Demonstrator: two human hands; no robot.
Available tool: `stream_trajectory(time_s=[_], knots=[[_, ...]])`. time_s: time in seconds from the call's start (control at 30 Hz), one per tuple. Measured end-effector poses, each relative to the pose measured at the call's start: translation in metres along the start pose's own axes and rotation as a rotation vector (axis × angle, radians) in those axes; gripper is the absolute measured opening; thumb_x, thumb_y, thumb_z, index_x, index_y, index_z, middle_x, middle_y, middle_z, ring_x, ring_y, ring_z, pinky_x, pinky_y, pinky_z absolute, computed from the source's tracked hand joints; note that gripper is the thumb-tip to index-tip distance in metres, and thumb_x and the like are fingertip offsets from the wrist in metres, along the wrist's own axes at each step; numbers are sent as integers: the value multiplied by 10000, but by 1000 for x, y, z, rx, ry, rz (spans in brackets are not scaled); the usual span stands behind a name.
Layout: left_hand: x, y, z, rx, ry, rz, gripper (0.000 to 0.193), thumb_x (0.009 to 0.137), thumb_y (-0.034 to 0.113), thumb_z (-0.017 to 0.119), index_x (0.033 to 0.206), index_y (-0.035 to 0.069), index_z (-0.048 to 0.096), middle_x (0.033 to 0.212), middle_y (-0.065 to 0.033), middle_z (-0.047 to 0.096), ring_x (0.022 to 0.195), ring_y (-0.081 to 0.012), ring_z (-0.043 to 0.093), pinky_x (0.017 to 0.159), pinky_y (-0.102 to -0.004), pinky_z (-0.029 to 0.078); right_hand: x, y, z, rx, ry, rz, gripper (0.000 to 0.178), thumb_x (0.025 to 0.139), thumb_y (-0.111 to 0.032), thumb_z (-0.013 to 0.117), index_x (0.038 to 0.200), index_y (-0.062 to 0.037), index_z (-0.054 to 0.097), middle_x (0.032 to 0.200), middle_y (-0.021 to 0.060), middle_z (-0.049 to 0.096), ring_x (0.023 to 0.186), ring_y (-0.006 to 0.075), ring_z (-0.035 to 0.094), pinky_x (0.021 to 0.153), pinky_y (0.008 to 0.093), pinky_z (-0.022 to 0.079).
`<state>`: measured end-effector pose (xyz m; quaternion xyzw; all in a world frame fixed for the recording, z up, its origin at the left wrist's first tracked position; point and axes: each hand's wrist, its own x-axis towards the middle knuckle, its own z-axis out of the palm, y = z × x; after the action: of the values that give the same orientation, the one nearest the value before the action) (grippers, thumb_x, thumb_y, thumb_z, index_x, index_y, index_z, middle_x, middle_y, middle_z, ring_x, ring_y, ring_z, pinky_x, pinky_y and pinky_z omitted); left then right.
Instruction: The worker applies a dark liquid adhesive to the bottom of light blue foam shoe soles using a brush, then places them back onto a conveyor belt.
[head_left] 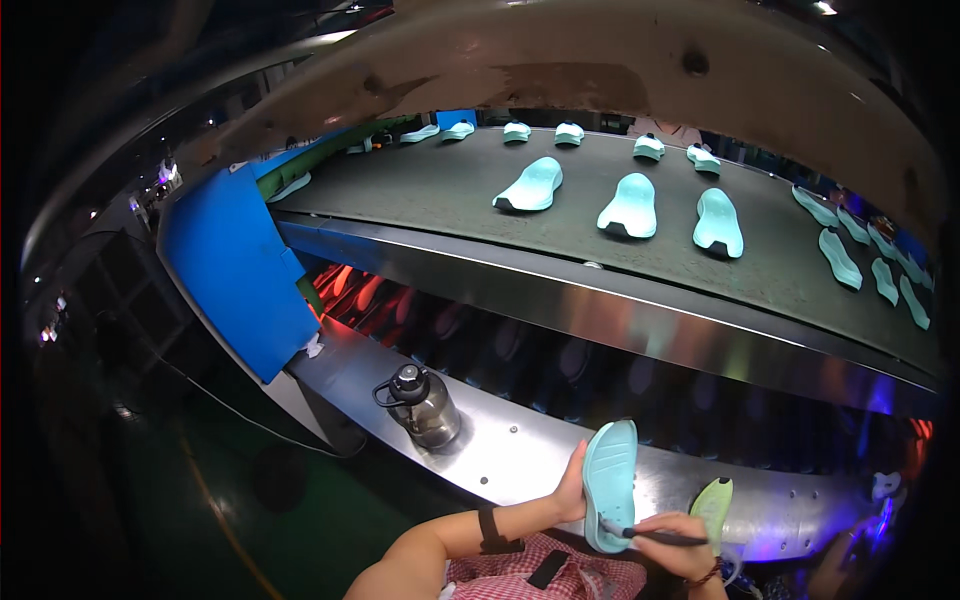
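Our right grip (686, 558) pinches a dark-handled tool (668, 538), its tip at the near end of the pale blue sole (612, 465); our left grip (572, 488) clasps that sole's left side, above the metal table (515, 465).

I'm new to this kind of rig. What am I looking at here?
There's no robot: these are a person's bare hands, seen from above by a fisheye camera worn on the head, so straight edges look bent. The left hand holds a pale blue sole; the right hand holds a dark-handled tool, its tip at the sole's lower end. A bottle stands on the metal ledge. Above, more soles lie on a dark belt.
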<state>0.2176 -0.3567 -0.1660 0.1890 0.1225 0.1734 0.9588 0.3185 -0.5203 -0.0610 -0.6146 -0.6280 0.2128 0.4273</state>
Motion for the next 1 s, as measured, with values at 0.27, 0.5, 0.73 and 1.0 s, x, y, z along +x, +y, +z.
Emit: stream_trajectory(time_s=[0.27, 0.5, 0.73, 1.0], knots=[[-10, -14, 36, -146, -119, -130, 614, 861, 573, 230, 1173, 103, 474, 1023, -82, 570, 921, -224, 551, 838, -379, 439, 12, -16, 6, 362, 310, 234, 182, 651, 33, 637, 832, 42, 632, 820, 118, 636, 779, 162, 596, 721, 253, 462], [-11, -12, 39, -230, -254, -153, 592, 862, 560, 257, 1166, 110, 493, 1054, -61, 568, 956, -207, 539, 860, -377, 426, 5, -20, -5, 488, 482, 377, 188, 669, 29, 612, 857, 41, 626, 834, 121, 636, 796, 180, 598, 749, 273, 460], [-8, -14, 48, -132, -176, -86, 594, 866, 550, 258, 1166, 90, 486, 1075, -71, 563, 947, -208, 542, 848, -376, 432, 4, -18, -9, 525, 580, 308, 194, 635, 37, 640, 828, 57, 629, 855, 156, 631, 811, 210, 608, 783, 306, 466], [-7, -8, 48, -100, -215, -32, 641, 871, 530, 207, 1243, 42, 393, 1144, -160, 515, 1011, -296, 527, 882, -433, 416, -5, -22, -25, 650, 373, 145, 222, 634, 63, 644, 855, 51, 627, 875, 162, 627, 830, 211, 598, 764, 296, 464]])
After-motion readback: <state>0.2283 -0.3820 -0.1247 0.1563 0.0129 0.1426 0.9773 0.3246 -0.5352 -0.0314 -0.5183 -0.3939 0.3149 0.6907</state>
